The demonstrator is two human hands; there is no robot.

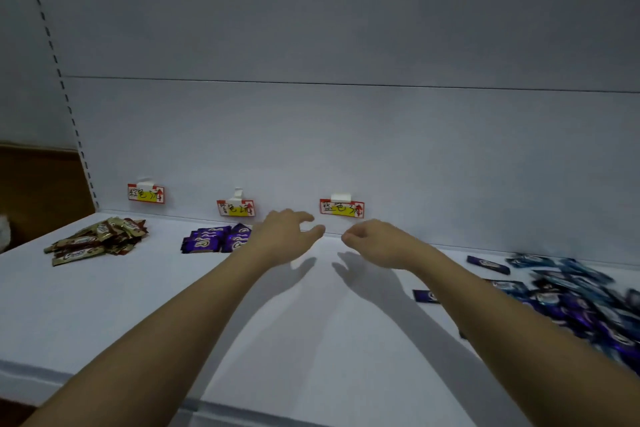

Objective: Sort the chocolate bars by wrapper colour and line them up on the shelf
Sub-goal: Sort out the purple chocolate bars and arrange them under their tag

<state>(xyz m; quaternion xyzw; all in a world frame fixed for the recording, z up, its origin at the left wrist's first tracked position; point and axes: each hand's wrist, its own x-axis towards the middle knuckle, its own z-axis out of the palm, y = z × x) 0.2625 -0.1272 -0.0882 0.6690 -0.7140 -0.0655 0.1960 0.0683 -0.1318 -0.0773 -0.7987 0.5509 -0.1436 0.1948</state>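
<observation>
Brown-and-gold chocolate bars point(97, 240) lie piled at the far left of the white shelf point(145, 315). A stack of purple bars point(216, 239) sits beside them, just left of my left hand point(282, 236). That hand hovers with fingers spread and holds nothing. My right hand point(372, 242) hovers beside it under the third label point(341, 208), fingers loosely curled, holding nothing. A mixed heap of blue and purple bars point(581, 305) lies at the right, partly behind my right forearm.
Three red-and-yellow handwritten labels are taped to the back wall; the first label point(145, 193) is above the brown bars and the second label point(236, 208) above the purple ones. A perforated upright point(65, 97) bounds the shelf on the left. Single purple bars point(488, 264) lie loose near the heap.
</observation>
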